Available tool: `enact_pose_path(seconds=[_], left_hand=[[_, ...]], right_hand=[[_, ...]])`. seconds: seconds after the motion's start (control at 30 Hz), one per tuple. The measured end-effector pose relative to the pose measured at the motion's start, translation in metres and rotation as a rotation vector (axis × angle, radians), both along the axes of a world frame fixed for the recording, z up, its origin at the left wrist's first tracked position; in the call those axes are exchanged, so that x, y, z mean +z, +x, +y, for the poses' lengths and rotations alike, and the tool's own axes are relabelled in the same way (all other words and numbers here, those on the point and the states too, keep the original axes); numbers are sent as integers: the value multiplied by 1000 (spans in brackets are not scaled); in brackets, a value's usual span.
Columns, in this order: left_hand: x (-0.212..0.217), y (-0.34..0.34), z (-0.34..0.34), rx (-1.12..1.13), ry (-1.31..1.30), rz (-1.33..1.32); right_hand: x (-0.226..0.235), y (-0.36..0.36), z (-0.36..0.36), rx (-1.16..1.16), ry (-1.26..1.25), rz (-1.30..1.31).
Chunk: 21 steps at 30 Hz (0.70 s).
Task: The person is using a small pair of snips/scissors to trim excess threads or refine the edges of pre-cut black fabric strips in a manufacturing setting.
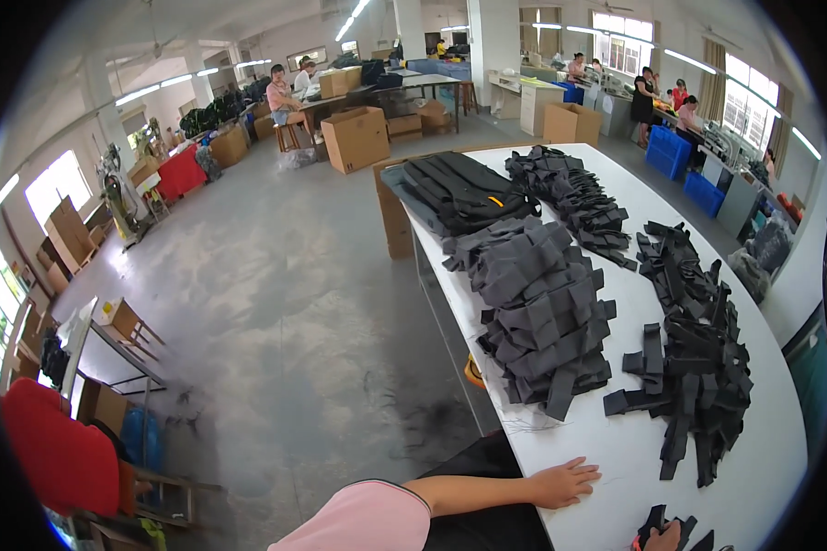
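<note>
**Left hand [565,484] flat on the tabletop [772,432], right hand [666,536] beside dark strips [654,517]**

The left hand rests palm down near the tabletop's left edge, its fingers extended and slightly spread, with nothing in its grasp. The right hand is partly cut off by the bottom of the view. It is right up against a few short dark strips, but whether its fingers are closed around one cannot be told. A small red-orange patch beside it is too little to identify.

Beyond the left hand, a large heap [542,308] of dark strips in overlapping layers stands along the left side of the white tabletop. A looser pile [698,358] spreads along the right side, some strips sticking out toward the middle and the near end. A third pile [574,197] lies farther back, next to a black backpack [464,188] with a small orange mark, which lies flat just behind the large heap.

Past the table, an open cardboard box [354,138] stands on the grey floor [276,303]; blue crates [668,151] and several people [646,96] are at the far right.
</note>
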<state>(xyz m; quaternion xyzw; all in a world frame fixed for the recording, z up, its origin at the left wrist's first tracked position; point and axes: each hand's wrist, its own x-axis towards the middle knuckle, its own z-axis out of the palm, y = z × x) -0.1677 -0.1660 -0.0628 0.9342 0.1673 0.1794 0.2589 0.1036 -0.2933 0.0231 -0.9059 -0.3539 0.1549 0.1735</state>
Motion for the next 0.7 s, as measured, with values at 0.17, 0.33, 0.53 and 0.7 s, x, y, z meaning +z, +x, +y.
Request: enact_pose_path(seconds=[0.17,0.33,0.53,0.7], left_hand=[[10,0,0,113,-305,-179],[67,20,-5,155,-632,-373],[107,40,-28,-14,-1051,-638],[96,18,-29,343,-1302,-455]], right_hand=[[36,8,-1,111,92,-219],[112,-15,4,18,495,-30],[56,-47,48,88,1003,997],[20,-108,78,-16,937,1208]])
